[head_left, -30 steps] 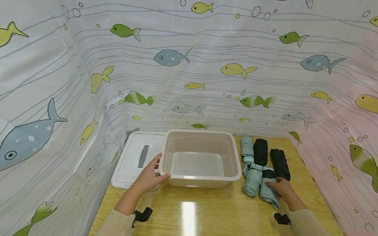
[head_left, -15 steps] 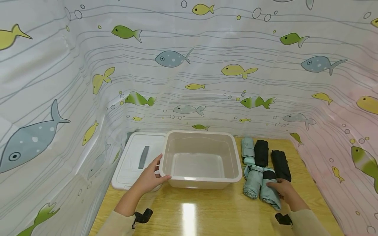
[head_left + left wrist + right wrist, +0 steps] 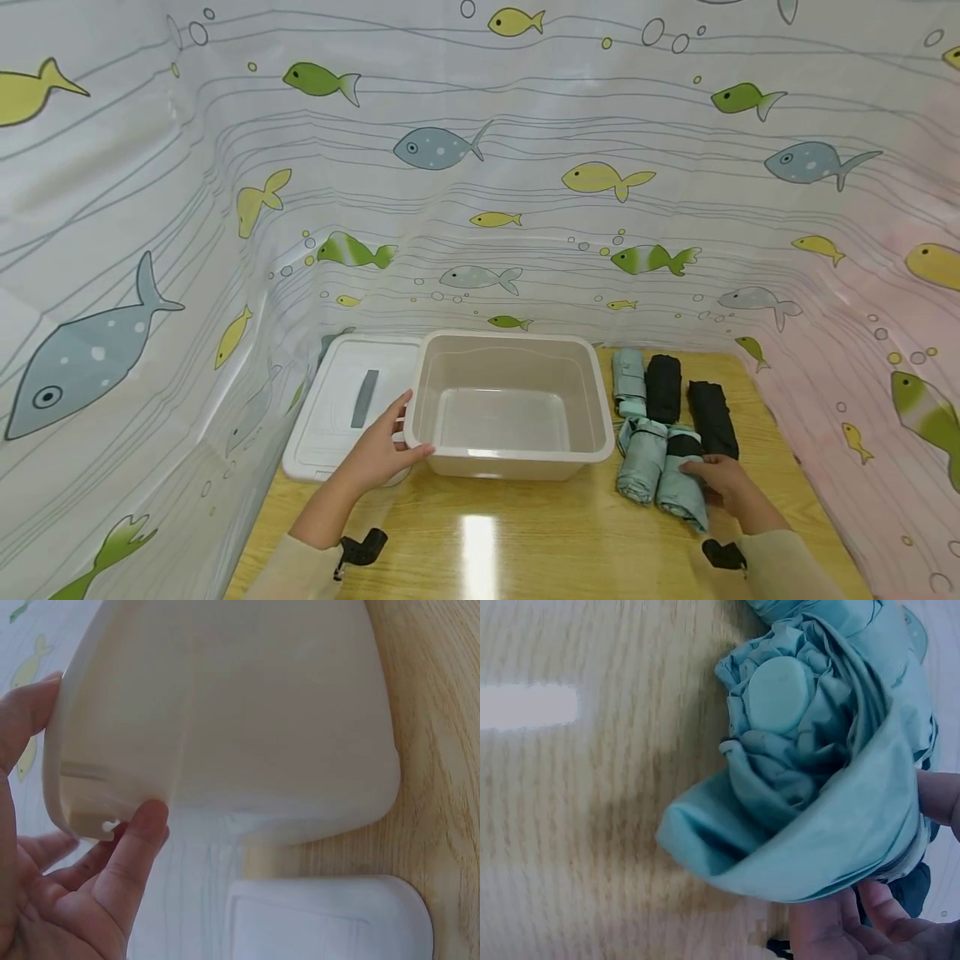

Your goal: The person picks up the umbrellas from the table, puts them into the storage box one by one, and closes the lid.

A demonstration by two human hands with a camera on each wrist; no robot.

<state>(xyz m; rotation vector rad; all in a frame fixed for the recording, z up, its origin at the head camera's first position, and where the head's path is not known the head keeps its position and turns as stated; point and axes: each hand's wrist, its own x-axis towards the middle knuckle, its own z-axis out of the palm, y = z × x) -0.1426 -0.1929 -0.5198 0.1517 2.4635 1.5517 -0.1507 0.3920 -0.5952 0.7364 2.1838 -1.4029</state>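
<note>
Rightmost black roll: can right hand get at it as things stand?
Probably yes: the right hand is close to the near end of the rightmost black roll, with no other roll on top. But that hand grips the rightmost green roll, so it would likely have to let go first.

Smooth plastic tub (image 3: 506,467), cloth roll (image 3: 678,492)

Looks like a screened-off tabletop nook, with fish-print plastic sheeting (image 3: 525,92) round three sides of a wood-grain table (image 3: 570,533); hard to place further.
</note>
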